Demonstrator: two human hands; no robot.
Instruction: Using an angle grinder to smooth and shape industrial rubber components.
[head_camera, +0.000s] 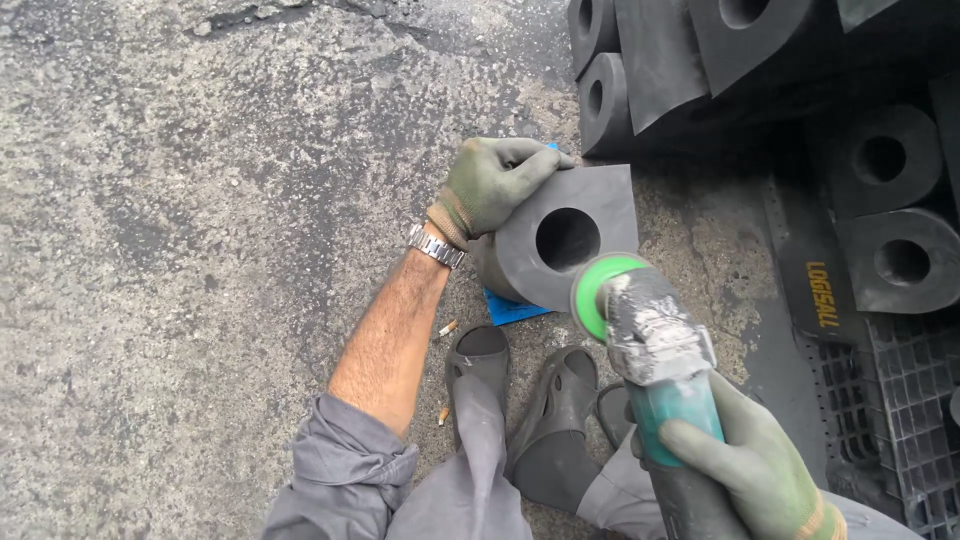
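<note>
The left hand, in a worn green glove, lies over the far left corner of a dark block with a round hole through its face; the fingers are curled and spread a little along the block's far edge, pressing it in place, with the thumb down its left side. The block stands tilted on the rough ground, on a blue scrap that shows beneath its near left corner. The right hand, gloved the same way, is wrapped tight around the teal body of an angle grinder, fingers closed together about it. The grinder's green disc sits at the block's near right edge, touching or just off it; I cannot tell which. More holed blocks are stacked to the right and far right, close by. Open concrete spreads to the left. Two grey sandals rest just near of the block.
</note>
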